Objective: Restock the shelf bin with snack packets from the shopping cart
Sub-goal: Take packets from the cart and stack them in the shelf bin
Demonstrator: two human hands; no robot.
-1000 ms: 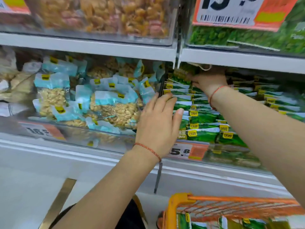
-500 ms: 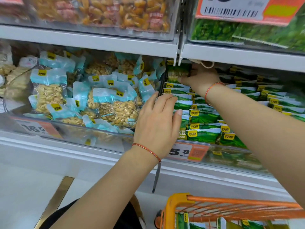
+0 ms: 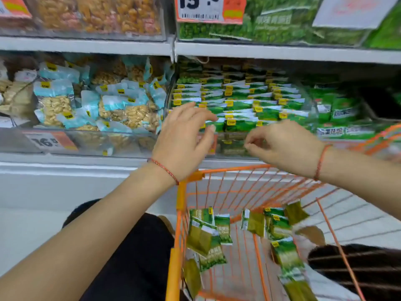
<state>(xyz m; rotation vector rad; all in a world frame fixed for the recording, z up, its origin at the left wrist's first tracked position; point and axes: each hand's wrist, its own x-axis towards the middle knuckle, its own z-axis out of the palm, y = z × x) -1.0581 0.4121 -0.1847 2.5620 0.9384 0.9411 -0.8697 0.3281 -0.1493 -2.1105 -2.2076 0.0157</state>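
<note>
Nearest the camera, an orange wire shopping cart (image 3: 219, 170) held loose green snack packets (image 3: 283, 253) scattered on its floor; I counted about nine, though the blur made that uncertain, and one showed a partly readable word, "Flavor". Above the cart's front rim both hands hung in the air in front of the shelf, each wrist wearing a thin red string bracelet (image 3: 166, 169). The left hand (image 3: 184, 140) was spread with straight, relaxed fingers and held nothing. The right hand (image 3: 280, 144) had its fingers loosely curled inward, with nothing between them as far as could be seen. Beyond the hands, the shelf bin (image 3: 230, 146) was filled with tidy rows of the same green packets, each bearing a small yellow sticker. To its left, a bin of blue-topped nut packets (image 3: 130, 109) carried a price tag (image 3: 51, 141) reading "16.5". On the shelf above, another tag (image 3: 209, 7) read "15.8".
</note>
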